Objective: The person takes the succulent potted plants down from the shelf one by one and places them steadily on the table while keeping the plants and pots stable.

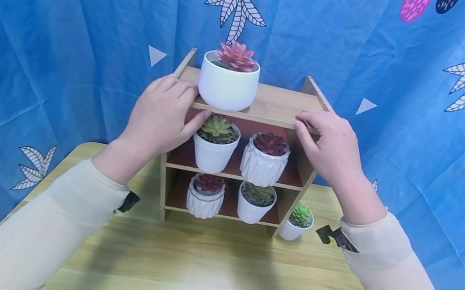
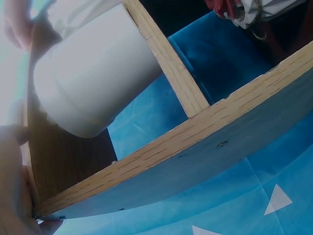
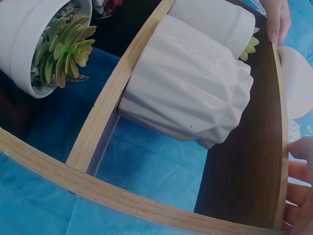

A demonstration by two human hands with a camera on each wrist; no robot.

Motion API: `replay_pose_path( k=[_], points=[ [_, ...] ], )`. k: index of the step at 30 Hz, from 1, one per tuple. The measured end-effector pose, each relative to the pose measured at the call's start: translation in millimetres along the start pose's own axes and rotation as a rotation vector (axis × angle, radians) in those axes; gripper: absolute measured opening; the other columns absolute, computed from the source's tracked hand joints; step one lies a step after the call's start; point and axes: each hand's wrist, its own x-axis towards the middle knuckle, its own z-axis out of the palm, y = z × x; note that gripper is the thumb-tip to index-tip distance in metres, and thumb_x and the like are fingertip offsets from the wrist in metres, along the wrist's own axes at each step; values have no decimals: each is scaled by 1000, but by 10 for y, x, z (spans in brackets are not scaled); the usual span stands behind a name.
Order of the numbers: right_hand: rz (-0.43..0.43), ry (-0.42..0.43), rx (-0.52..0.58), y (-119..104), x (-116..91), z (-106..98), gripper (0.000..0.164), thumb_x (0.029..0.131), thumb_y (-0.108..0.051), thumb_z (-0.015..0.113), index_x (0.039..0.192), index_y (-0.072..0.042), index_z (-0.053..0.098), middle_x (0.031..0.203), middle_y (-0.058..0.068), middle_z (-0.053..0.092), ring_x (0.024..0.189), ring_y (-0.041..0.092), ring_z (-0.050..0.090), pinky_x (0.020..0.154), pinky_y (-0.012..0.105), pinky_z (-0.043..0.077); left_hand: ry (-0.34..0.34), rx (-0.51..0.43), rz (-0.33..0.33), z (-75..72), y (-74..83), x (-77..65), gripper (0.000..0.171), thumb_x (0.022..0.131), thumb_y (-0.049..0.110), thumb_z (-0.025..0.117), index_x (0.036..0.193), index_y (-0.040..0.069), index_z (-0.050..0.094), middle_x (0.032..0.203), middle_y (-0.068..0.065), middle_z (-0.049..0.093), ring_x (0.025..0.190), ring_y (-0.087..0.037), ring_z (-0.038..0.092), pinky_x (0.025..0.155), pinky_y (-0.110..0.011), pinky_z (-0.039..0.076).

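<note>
A small wooden shelf rack [image 1: 282, 106] stands on the table. My left hand [image 1: 158, 114] grips the left end of its top board, fingers above and thumb below the front edge. At the right end, my right hand [image 1: 335, 144] pinches the same board. A smooth white pot [image 1: 227, 85] with a pink succulent [image 1: 236, 57] stands on top, close to the left fingers. Below are a white pot with a green succulent [image 1: 217, 126] and a ridged white pot [image 1: 264, 163] with a dark red one. The lowest tier carries a ridged pot [image 1: 204, 202] and a plain pot [image 1: 253, 210].
Beside the rack's right foot, a white pot [image 1: 292, 231] with a bright green succulent stands on the wooden table [image 1: 210, 275]. Blue patterned cloth [image 1: 102, 41] hangs behind and along both sides.
</note>
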Motion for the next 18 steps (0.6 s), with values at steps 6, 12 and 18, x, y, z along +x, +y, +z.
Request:
replay_pose_path(
  k=[6, 12, 18],
  points=[
    [5, -25, -14, -12, 8, -8, 26, 100, -27, 62, 116, -10, 74, 121, 8, 71, 116, 28, 64, 99, 50, 47, 4, 1, 3, 2, 0, 1, 54, 97, 45, 58, 126, -1, 61, 125, -17, 65, 115, -35, 54, 108, -50, 39],
    [-5, -41, -16, -20, 19, -3, 26, 99, -26, 63, 117, -11, 73, 122, 7, 71, 116, 27, 64, 97, 50, 48, 9, 1, 6, 6, -3, 3, 54, 97, 45, 58, 126, -1, 61, 124, -17, 65, 115, -35, 54, 107, -50, 40],
    [-4, -50, -22, -27, 11, -4, 26, 99, -25, 63, 118, -12, 73, 122, 7, 71, 116, 28, 64, 96, 52, 48, 1, -6, -5, 3, -5, 2, 55, 97, 45, 58, 127, -1, 61, 126, -17, 65, 116, -35, 54, 108, -49, 39]
  ],
)
